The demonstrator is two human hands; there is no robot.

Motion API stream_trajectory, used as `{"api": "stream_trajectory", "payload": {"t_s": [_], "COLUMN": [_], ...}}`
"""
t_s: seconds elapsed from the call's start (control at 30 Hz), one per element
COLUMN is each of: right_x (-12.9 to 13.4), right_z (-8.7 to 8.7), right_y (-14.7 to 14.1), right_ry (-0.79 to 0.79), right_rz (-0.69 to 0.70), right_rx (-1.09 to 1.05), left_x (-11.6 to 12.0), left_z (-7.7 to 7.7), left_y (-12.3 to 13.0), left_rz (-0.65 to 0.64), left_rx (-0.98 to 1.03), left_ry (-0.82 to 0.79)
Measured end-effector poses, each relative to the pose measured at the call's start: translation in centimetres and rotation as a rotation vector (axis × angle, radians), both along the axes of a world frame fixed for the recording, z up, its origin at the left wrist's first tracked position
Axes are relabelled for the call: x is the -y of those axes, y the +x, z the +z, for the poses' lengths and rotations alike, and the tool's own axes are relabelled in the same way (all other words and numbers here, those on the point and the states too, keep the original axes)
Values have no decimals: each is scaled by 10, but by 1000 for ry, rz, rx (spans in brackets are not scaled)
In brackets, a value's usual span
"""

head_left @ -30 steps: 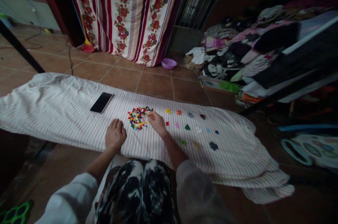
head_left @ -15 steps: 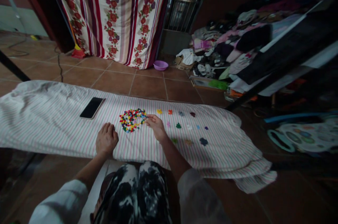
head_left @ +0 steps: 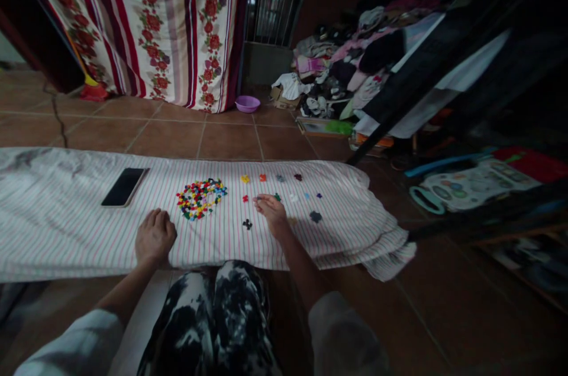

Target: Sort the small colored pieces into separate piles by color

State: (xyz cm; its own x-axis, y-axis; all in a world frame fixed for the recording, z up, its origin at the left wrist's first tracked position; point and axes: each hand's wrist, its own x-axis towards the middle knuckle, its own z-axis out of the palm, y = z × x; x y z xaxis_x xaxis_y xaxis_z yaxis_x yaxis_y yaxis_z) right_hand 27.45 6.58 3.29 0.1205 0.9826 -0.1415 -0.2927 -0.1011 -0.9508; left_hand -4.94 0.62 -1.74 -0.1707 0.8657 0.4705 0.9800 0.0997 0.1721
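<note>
A mixed pile of small coloured pieces lies on the striped cloth. Right of it are small single-colour groups, among them yellow, orange, red, black and dark grey. My right hand is over these groups, between the red and green ones, fingertips pinched together; whatever they hold is too small to name. My left hand rests palm down on the cloth, left of the pile, fingers lying flat with nothing seen in them.
A dark-screened phone lies on the cloth at the left. Beyond the cloth are a purple basin, a flowered curtain and a heap of clothes. A dark slanting bar rises by the cloth's far right edge.
My right hand has moved away from the mixed pile to the right, in among the sorted groups. The view has shifted to the right. My left hand stays resting on the cloth.
</note>
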Motion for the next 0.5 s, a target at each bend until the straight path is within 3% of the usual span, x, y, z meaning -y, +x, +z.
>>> {"api": "stream_trajectory", "payload": {"t_s": [0.2, 0.37, 0.5], "right_x": [12, 20, 23], "right_z": [-5, -13, -20], "right_y": [72, 130, 163], "right_ry": [-9, 23, 40], "right_rz": [-174, -327, -372], "right_rx": [120, 377, 555], "left_x": [1, 0, 0], "left_z": [1, 4, 6], "left_y": [1, 1, 1], "left_rz": [5, -11, -13], "left_rx": [1, -9, -11], "left_ry": [-7, -13, -14]}}
